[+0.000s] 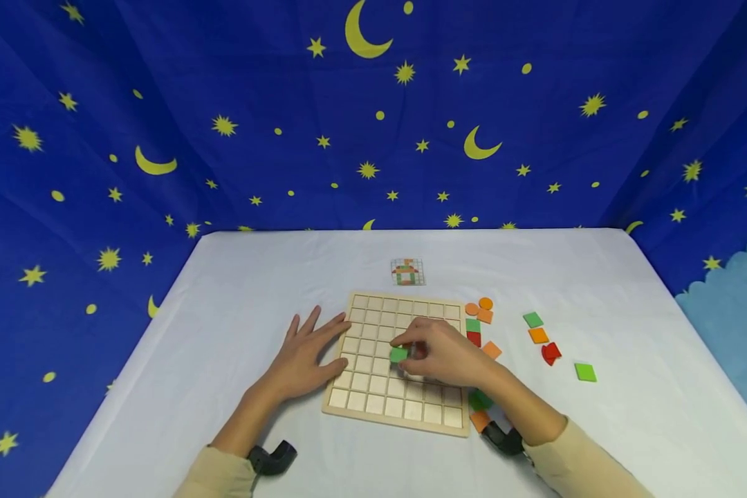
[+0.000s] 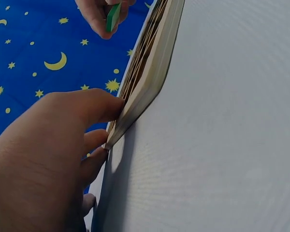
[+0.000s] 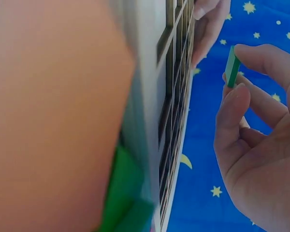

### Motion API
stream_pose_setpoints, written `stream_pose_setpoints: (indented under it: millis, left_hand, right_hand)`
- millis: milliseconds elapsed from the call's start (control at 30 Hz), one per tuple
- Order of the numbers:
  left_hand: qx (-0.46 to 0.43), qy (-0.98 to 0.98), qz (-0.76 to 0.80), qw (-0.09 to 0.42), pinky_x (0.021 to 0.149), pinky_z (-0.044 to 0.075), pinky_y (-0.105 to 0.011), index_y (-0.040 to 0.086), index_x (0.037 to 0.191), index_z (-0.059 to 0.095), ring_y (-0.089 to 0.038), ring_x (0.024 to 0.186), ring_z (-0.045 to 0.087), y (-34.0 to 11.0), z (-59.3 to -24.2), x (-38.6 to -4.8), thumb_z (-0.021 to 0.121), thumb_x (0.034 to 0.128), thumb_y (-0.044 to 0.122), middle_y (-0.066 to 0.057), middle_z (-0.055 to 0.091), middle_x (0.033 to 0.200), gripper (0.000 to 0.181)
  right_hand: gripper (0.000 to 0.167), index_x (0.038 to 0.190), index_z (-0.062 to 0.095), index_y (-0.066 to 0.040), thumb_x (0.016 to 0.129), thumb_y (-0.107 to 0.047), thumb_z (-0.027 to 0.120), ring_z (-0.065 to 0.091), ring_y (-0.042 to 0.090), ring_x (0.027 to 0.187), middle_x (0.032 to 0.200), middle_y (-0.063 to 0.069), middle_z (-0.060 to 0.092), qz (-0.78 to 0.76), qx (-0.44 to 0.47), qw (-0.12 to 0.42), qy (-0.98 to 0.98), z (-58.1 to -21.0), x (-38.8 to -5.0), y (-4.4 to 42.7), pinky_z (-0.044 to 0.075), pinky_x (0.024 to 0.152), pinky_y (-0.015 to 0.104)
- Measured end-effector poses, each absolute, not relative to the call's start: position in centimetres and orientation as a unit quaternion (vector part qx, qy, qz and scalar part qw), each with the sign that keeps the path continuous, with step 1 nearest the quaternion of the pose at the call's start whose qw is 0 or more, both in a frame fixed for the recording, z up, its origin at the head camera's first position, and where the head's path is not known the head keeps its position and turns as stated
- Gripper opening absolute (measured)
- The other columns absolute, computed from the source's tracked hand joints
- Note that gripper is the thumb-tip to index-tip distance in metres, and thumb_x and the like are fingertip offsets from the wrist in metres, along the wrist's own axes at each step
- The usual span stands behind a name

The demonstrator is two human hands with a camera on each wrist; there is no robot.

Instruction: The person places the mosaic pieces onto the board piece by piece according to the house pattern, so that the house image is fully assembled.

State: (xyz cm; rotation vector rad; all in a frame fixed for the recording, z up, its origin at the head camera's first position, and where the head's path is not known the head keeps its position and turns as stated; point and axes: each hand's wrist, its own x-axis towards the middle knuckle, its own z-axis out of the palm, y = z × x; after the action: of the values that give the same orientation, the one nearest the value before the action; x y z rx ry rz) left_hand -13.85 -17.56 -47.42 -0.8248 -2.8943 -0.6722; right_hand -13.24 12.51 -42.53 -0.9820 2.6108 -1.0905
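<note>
Left hand (image 2: 43,154) touches board (image 2: 157,67); headcam alone shows card (image 1: 407,272).

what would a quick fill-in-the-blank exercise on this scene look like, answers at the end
1. The right hand pinches a tile coloured ____.
2. In the head view, the left hand touches the wooden grid board on its ____ side.
3. The picture card lies ____ from the person than the board.
4. The starry backdrop has a background coloured ____.

Missing words: green; left; farther; blue.
</note>
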Motion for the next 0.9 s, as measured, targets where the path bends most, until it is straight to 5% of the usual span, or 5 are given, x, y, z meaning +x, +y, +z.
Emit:
stream_pose_setpoints:
  millis: [233, 900]
  left_hand:
    - [-0.285, -0.932, -0.222, 0.004, 0.112, 0.001, -0.058, 0.026, 0.146, 0.043, -0.033, 0.144, 0.012, -18.2, -47.1, -13.9, 0.056, 0.0948, 0.036, 0.008, 0.034, 0.152, 0.054]
    - [-0.285, -0.933, -0.219, 0.011, 0.113, 0.001, -0.054, 0.03, 0.145, 0.044, -0.029, 0.144, 0.012, -18.5, -47.6, -14.2, 0.057, 0.0937, 0.037, 0.013, 0.033, 0.152, 0.053]
  right_hand:
    - [0.03, 0.113, 0.072, -0.013, 0.084, -0.023, 0.072, 0.053, 0.005, 0.071, 0.088, -0.007, 0.061, -0.362, -0.334, 0.09, 0.866, -42.4, -13.1, 11.5, 0.048, 0.062, 0.024]
    - [0.03, 0.112, 0.073, -0.013, 0.084, -0.025, 0.072, 0.055, 0.005, 0.072, 0.089, -0.011, 0.061, -0.341, -0.352, 0.094, 0.867, -40.2, -13.4, 8.4, 0.048, 0.064, 0.024]
